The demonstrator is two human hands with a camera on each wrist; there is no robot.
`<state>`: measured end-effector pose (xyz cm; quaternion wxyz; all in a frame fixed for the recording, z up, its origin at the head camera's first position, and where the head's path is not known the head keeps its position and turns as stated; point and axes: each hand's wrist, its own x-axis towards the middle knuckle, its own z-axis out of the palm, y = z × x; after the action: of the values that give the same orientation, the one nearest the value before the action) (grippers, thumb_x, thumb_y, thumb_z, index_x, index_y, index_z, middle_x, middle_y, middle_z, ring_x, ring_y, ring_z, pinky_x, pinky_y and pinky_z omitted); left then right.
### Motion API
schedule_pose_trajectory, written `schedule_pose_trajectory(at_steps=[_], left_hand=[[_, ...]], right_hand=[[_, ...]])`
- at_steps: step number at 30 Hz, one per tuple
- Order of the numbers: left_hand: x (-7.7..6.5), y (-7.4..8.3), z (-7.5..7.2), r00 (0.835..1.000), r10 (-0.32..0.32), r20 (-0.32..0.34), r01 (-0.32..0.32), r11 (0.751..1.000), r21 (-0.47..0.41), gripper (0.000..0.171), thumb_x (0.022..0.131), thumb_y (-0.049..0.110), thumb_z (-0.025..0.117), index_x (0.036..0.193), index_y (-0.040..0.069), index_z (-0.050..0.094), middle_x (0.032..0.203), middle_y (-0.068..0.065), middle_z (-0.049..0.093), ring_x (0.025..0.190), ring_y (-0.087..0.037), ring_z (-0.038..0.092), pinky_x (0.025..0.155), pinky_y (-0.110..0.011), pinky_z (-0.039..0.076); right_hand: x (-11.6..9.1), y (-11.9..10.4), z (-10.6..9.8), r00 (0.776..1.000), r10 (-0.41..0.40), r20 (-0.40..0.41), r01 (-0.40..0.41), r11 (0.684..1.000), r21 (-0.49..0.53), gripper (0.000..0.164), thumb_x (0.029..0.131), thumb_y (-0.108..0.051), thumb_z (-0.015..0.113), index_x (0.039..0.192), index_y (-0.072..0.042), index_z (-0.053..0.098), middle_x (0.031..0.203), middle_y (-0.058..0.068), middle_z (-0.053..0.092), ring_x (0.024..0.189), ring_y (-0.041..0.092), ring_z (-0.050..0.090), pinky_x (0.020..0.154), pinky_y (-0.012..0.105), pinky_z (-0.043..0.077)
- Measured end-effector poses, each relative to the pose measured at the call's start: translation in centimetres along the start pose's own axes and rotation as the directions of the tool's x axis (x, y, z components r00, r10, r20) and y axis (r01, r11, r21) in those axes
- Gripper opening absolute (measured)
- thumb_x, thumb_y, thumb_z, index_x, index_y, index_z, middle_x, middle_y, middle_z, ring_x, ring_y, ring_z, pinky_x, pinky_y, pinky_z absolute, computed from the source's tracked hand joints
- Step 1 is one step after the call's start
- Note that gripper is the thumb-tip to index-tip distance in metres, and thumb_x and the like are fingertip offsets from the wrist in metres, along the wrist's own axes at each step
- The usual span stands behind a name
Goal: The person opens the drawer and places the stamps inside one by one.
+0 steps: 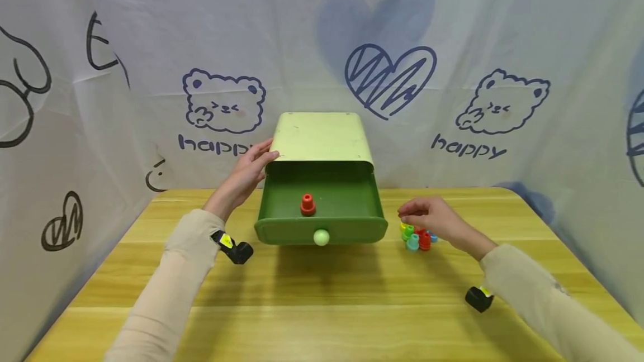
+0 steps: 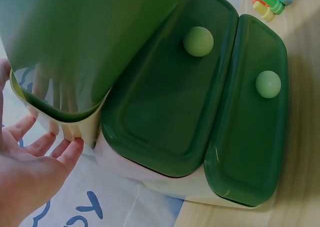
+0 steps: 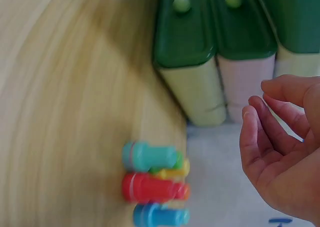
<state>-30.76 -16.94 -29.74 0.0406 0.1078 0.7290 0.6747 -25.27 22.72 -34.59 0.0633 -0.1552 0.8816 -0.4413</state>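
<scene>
A small drawer cabinet [image 1: 322, 136] has a pale yellow shell and green drawers. Its top drawer [image 1: 279, 230] is pulled out, with one red peg-shaped plastic piece [image 1: 308, 205] standing inside. My left hand [image 1: 244, 175] rests on the cabinet's left side, thumb at the top front edge, fingertips against the shell in the left wrist view. Right of the cabinet, my right hand [image 1: 435, 219] hovers over a cluster of similar colourful pieces, including a teal one [image 1: 413, 242] and a red one [image 1: 425, 241]. Its fingers are loosely bent, with nothing between them in the right wrist view.
Two lower drawers, the middle one [image 2: 170, 102] and the bottom one [image 2: 247, 132], are closed, each with a round light-green knob. The cabinet stands toward the back of a wooden table [image 1: 322, 317]. A white printed cloth [image 1: 302, 32] hangs behind and at both sides.
</scene>
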Motion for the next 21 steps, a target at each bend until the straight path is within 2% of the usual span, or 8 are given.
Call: schedule_pose_trajectory(at_steps=[2, 6, 12, 21], left_hand=[[0.0, -0.1, -0.1, 1.000, -0.001, -0.004, 0.001, 1.000, -0.009, 0.065, 0.100, 0.026, 0.051, 0.154, 0.009, 0.020, 0.158, -0.011, 0.018, 0.144, -0.028, 0.016, 0.115, -0.055, 0.011], [0.0, -0.1, -0.1, 1.000, -0.002, -0.009, 0.002, 1.000, -0.016, 0.065, 0.099, 0.025, 0.051, 0.154, 0.009, 0.020, 0.158, -0.012, 0.018, 0.144, -0.029, 0.016, 0.115, -0.055, 0.011], [0.0, -0.1, 0.0, 1.000, -0.008, -0.011, 0.008, 1.000, -0.006, 0.066, 0.099, 0.026, 0.052, 0.154, 0.009, 0.020, 0.158, -0.011, 0.018, 0.144, -0.029, 0.016, 0.115, -0.055, 0.011], [0.0, 0.0, 0.0, 1.000, -0.007, -0.011, 0.007, 1.000, 0.003, 0.066, 0.098, 0.026, 0.052, 0.154, 0.009, 0.020, 0.158, -0.010, 0.019, 0.144, -0.028, 0.016, 0.115, -0.054, 0.011]], right_hand=[[-0.2, 0.8, -0.1, 1.000, 0.016, -0.021, -0.016, 0.999, -0.029, 0.026, 0.093, -0.009, 0.063, 0.114, 0.005, 0.065, 0.108, 0.015, 0.066, 0.094, 0.031, 0.061, 0.080, 0.040, 0.056], [-0.6, 2.4, -0.5, 0.997, 0.027, -0.071, -0.032, 0.996, -0.078, 0.028, 0.094, -0.011, 0.063, 0.115, 0.006, 0.064, 0.108, 0.014, 0.066, 0.094, 0.026, 0.060, 0.079, 0.035, 0.054], [-1.4, 4.1, -0.7, 0.993, 0.018, -0.114, -0.031, 0.993, -0.111, 0.024, 0.093, -0.006, 0.062, 0.112, 0.009, 0.065, 0.104, 0.016, 0.067, 0.094, 0.028, 0.061, 0.074, 0.031, 0.054], [-1.8, 5.6, -0.2, 0.989, 0.043, -0.142, -0.066, 0.985, -0.160, 0.019, 0.090, -0.003, 0.065, 0.106, 0.006, 0.068, 0.101, 0.016, 0.068, 0.094, 0.031, 0.060, 0.074, 0.034, 0.053]])
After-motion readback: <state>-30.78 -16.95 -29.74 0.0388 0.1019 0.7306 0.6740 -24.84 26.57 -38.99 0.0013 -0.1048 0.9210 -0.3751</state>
